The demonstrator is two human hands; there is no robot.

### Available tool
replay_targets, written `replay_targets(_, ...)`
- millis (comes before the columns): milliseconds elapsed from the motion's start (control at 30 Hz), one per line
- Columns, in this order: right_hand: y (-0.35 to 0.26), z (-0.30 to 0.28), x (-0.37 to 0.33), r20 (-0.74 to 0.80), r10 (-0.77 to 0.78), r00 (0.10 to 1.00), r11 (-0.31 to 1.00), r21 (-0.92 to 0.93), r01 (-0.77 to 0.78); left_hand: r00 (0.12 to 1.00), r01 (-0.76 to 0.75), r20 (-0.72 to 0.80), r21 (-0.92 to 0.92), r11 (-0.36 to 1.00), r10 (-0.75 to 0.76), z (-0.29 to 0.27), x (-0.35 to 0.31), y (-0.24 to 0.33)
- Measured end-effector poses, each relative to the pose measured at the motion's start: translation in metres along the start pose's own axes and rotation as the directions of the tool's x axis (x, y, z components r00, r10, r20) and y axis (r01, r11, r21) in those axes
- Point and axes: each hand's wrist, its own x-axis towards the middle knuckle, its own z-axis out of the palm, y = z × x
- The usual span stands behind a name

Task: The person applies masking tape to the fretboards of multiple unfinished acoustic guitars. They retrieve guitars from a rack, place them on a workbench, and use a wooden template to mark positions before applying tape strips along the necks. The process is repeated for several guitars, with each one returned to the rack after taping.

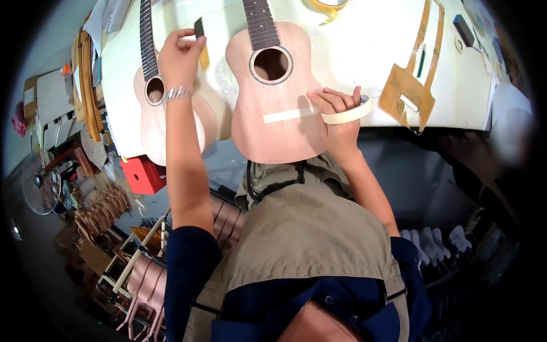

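Ukulele apparently being taped

The ukulele (272, 97) lies on the table (376, 51). At its lower right, the right hand (341, 134) holds a tape roll (345, 117) hooked around the fingers, beside a pale tape strip (288, 116); whether they join is unclear. The next move probably calls for parting or smoothing that strip. Off the ukulele's upper left, the left hand (180, 64) meets a dark-and-yellow tool (204, 57), grip unreadable. The left forearm (186, 154) partly hides a second ukulele (152, 128); both headstocks are cut off.
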Motion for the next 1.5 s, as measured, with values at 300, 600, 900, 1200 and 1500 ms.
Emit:
replay_targets(300, 0.001, 0.002, 0.0, -0.038, 0.027, 0.999, 0.998, 0.054, -0.025, 0.601, 0.598, 0.742, -0.171, 0.783, -0.297, 0.039, -0.148, 0.056)
replay_targets(600, -0.002, -0.017, 0.009, -0.005, 0.051, 0.999, 0.978, 0.203, -0.049, 0.741, 0.167, 0.668, -0.085, 0.982, -0.068, 0.067, -0.139, 0.021)
replay_targets(900, -0.083, -0.03, 0.0, -0.437, -0.076, 0.896, 0.726, 0.592, 0.35, 0.739, 0.345, 0.674, -0.348, 0.871, -0.023, 0.029, -0.094, -0.007)
replay_targets(1200, -0.148, 0.026, -0.006, -0.418, 0.211, 0.884, 0.832, 0.551, 0.062, 0.985, -0.088, -0.078, 0.533, 0.842, 0.152, -0.186, -0.016, -0.155)
replay_targets(1500, -0.237, 0.06, 0.004, -0.238, 0.291, 0.927, 0.701, 0.712, -0.037, 0.986, -0.166, 0.058, 0.421, 0.892, 0.156, -0.224, -0.005, -0.235)
